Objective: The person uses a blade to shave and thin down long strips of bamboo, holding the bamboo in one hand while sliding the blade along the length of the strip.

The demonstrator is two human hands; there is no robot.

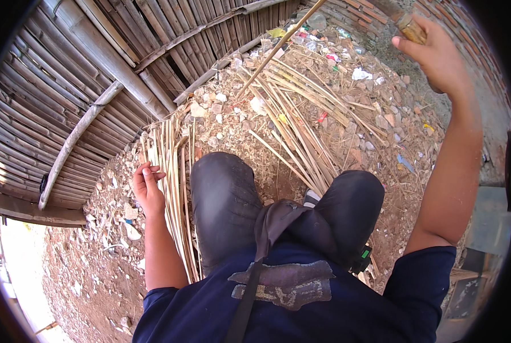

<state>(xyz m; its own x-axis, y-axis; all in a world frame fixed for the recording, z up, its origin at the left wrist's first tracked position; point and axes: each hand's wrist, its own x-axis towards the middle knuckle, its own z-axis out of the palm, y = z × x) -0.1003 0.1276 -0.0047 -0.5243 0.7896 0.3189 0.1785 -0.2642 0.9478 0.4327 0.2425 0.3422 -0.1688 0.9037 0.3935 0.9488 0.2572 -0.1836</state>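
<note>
My left hand (148,182) is by the left bundle of long, split bamboo strips (172,203), its fingers loosely bent and apart, with nothing visible in them. That bundle lies beside my left knee, running away from me. Raised at the upper right, my right hand (438,57) is closed around the wooden handle (411,28) of a blade-like tool, whose far part is blurred and cut off by the picture's upper edge. A second heap of bamboo strips (301,128) fans out ahead of my knees. A thin stick (278,50) slants up from beside this heap.
A slatted bamboo wall (67,108) with thick poles rises on the left. A brick wall (464,34) curves round the upper right. Stones, shavings and litter cover the dirt ground (89,274). White scrap (361,74) lies beyond the second heap. A grey panel (488,220) stands at right.
</note>
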